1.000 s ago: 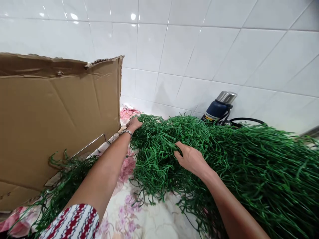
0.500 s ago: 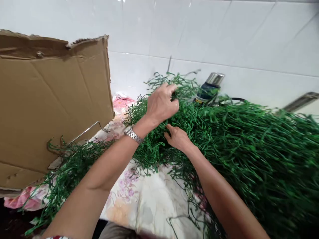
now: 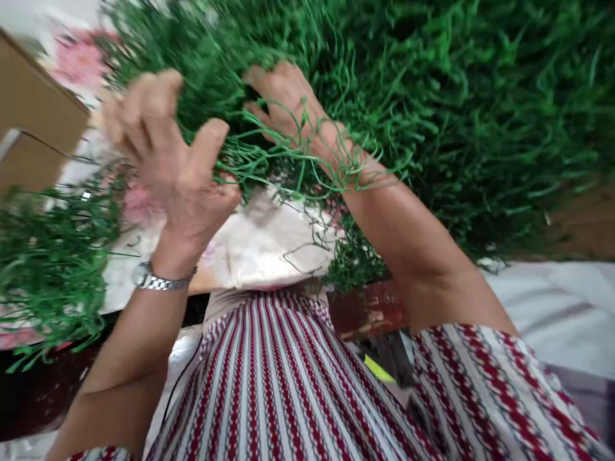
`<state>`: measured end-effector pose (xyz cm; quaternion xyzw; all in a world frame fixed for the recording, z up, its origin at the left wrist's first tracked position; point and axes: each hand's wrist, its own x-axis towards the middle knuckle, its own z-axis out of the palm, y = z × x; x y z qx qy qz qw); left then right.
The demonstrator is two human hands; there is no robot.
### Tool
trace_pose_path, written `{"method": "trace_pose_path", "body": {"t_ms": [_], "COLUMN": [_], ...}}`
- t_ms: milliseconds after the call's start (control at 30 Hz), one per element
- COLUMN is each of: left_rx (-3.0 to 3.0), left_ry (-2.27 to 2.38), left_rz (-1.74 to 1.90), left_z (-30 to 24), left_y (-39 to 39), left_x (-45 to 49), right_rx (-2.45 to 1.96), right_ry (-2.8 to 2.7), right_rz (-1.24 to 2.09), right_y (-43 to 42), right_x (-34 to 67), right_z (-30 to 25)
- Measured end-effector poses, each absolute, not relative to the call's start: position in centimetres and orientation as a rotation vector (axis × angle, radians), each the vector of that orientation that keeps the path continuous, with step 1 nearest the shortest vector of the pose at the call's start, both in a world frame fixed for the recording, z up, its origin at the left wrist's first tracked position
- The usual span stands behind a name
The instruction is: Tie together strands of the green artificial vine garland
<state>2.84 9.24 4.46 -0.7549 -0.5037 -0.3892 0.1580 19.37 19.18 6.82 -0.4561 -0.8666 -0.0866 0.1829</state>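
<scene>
Green artificial plant stems, thin and branching, lie in a thick heap across the top and right. My left hand, with a metal watch on its wrist, is raised at the heap's left end, blurred, its fingers spread and curved with nothing plainly held. My right hand reaches into the heap, thumb and forefinger curled round stems; its other fingers are partly hidden. A few loose stems stretch from beside my left palm across my right wrist.
A smaller bunch of green stems lies at the left, near a cardboard sheet and a bent metal rod. A floral cloth covers the surface before me. White sheeting lies at the right.
The view has tipped down, so the wall and flask are out of sight and my striped shirt shows. My left hand has come off the heap leftward, its fingers spreading. Loose stems now cross my right wrist.
</scene>
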Motion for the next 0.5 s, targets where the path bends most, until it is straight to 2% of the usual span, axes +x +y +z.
{"method": "trace_pose_path", "body": {"t_ms": [100, 200, 367, 433, 500], "left_rx": [-2.261, -2.391, -2.556, -2.599, -2.502], "left_ry": [-1.255, -1.288, -1.215, -1.278, -1.522], "left_rz": [-1.06, -0.877, -0.66, -0.743, -1.025], "left_z": [3.6, 2.3, 0.0, -0.6, -0.9], "left_y": [7.7, 6.0, 3.8, 3.3, 3.1], "left_x": [2.8, 3.3, 4.0, 3.7, 2.9], "right_rx": [-1.138, -1.092, -1.215, -1.28, -1.296], "right_ry": [-2.565, -2.582, -2.635, -2.673, -2.696], "right_rz": [-0.581, -0.64, -0.3, -0.161, -0.073], "right_y": [18.5, 16.6, 12.7, 11.1, 9.2], "right_x": [20.1, 21.0, 23.1, 24.0, 25.1], "right_z": [6.6, 6.6, 6.3, 6.0, 5.5]}}
